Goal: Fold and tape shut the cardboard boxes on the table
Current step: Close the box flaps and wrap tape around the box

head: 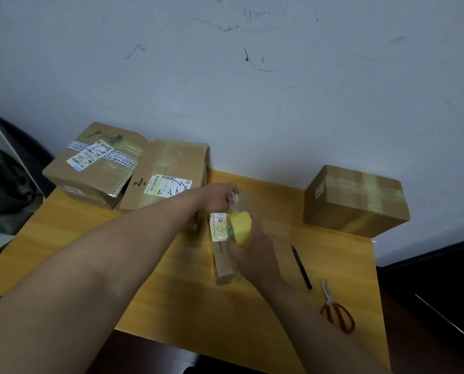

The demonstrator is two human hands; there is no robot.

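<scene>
Tape roll (240, 228): yellow, gripped in the right hand (248, 248) above a small narrow box (222, 261) laid mid-bench (171, 279). Tape end pinched by the left hand (220, 197). Three boxes (133, 168) stacked at far left; one box (356, 201) at far right. Pen (301, 267) and scissors (334, 309) laid at right.

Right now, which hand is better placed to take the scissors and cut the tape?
The right hand, probably. The scissors lie on the table on its side, near the right forearm. But it grips the tape roll, while the left hand pinches the tape end farther away.
</scene>
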